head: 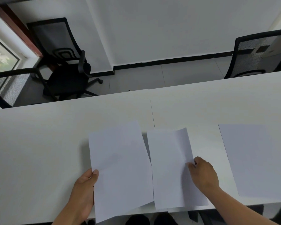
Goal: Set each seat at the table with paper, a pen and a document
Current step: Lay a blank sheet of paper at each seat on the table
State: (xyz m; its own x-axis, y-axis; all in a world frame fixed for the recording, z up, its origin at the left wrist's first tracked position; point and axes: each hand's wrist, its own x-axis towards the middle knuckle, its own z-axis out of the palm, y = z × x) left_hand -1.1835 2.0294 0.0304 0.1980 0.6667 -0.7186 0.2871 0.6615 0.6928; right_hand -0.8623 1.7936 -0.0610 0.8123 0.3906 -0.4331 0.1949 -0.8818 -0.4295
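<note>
The job is looking barely begun — one sheet [256, 159] is lying on the table [39, 143], the left hand [84, 189] is pinching a second sheet [120, 168], the right hand [203, 172] is pinching a third [169, 168] — no pens showing.

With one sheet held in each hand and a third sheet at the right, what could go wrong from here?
1. The left hand pinches the left sheet only at its edge, and its lower end overhangs the table, so it may slip or crease.
2. The right hand pinches the middle sheet, which is already bent at its top corner; it may fold further.
3. The third sheet also reaches the near edge and might slide off.
</note>
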